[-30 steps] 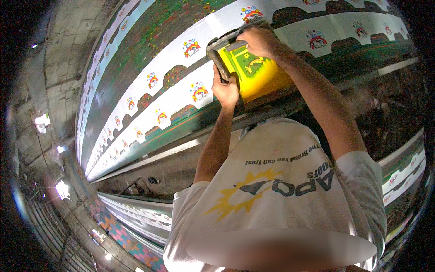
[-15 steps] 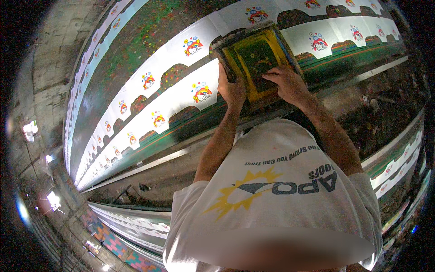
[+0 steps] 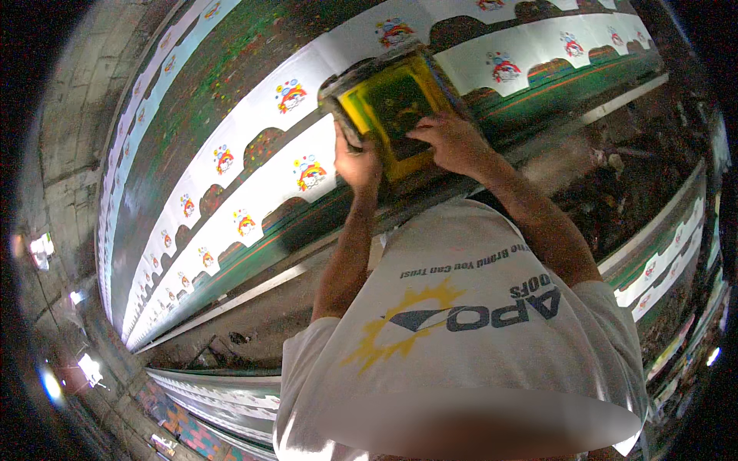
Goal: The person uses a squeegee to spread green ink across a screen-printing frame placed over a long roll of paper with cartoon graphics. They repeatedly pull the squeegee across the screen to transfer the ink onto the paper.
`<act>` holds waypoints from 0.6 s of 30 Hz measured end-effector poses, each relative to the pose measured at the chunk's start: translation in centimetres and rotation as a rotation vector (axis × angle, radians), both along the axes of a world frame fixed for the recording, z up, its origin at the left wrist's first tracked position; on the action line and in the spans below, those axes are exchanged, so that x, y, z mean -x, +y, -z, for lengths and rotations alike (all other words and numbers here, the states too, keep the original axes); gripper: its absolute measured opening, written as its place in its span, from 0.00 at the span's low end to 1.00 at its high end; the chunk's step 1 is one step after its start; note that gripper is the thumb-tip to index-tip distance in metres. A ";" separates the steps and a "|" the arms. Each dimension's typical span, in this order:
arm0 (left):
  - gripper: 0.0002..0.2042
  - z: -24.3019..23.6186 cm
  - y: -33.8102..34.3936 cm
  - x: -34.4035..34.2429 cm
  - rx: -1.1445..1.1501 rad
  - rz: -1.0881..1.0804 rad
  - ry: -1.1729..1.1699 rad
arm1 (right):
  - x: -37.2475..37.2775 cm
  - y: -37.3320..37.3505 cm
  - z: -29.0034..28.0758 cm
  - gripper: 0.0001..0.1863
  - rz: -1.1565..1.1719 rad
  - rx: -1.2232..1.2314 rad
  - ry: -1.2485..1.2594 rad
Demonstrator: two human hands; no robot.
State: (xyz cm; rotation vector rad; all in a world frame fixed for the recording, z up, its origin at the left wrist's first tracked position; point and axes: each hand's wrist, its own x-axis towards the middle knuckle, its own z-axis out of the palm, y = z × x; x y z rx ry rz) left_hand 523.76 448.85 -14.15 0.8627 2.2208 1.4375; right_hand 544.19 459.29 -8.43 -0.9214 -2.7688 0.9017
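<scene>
A yellow-meshed printing screen in a dark frame (image 3: 388, 96) lies flat on a long white cloth strip (image 3: 265, 192) stretched over the table. My left hand (image 3: 355, 163) grips the frame's near left edge. My right hand (image 3: 455, 142) lies on the near part of the mesh, its fingers closed over a dark squeegee (image 3: 409, 146) that is mostly hidden. Round coloured motifs (image 3: 310, 174) repeat along the cloth on both sides of the screen.
The green, paint-stained printing table (image 3: 200, 100) runs diagonally from lower left to upper right, with a metal rail (image 3: 254, 288) along its near edge. More printed strips (image 3: 661, 261) lie on another table at right. A concrete wall with bright openings (image 3: 42, 250) stands at left.
My right hand has come down the mesh from the screen's far edge to its near part. The screen and my left hand have stayed in place.
</scene>
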 end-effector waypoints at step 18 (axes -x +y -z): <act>0.40 -0.4 13.8 -17.1 -0.182 0.021 0.123 | -17.8 12.8 -0.9 0.33 -0.014 -0.086 0.049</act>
